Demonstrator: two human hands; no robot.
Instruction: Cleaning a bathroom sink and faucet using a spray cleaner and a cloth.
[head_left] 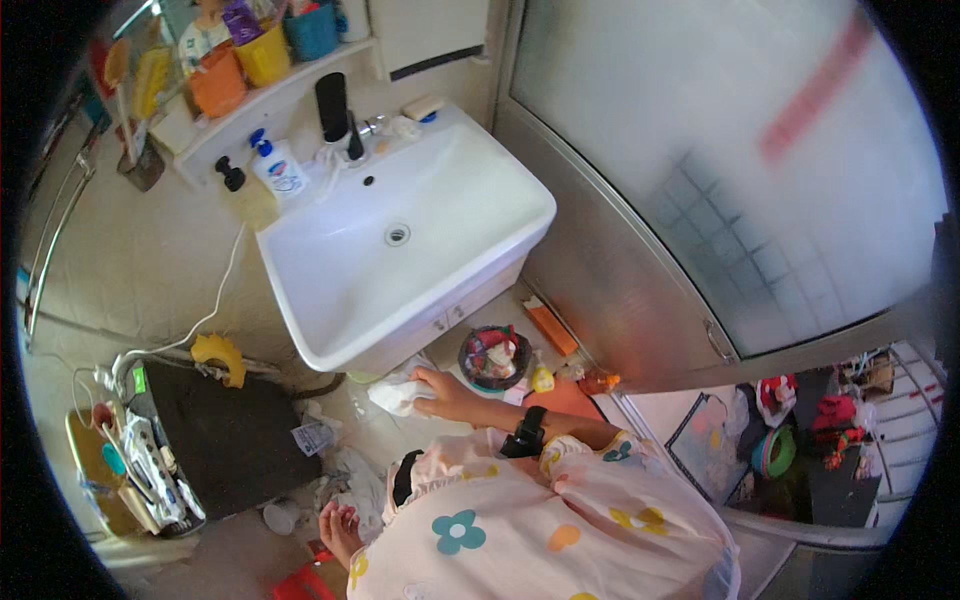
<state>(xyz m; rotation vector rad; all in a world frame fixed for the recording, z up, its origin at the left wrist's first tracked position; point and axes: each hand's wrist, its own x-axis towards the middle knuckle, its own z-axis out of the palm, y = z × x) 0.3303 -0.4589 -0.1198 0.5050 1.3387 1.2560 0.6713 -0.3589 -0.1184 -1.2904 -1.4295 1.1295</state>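
Observation:
My right hand (440, 395) is closed around a crumpled white cloth (398, 396), which could also be tissue. It is held low, in front of the vanity cabinet below the white washbasin (410, 270). A dark watch sits on that wrist. Down at the lower left, my left hand (342, 530) hangs with loosely curled fingers slightly apart and nothing visible in them. Near it lie crumpled white plastic (355, 490) and a red object (303, 583) that is partly cut off. A round bin full of rubbish (493, 359) stands right of the cloth.
A black box-like surface (225, 440) stands at left beside a tray of bottles and packets. A pump bottle (279, 168) and a black tap (335, 110) are at the basin's back. A frosted glass door (720, 180) bounds the right side. An orange box (551, 326) lies beyond the bin.

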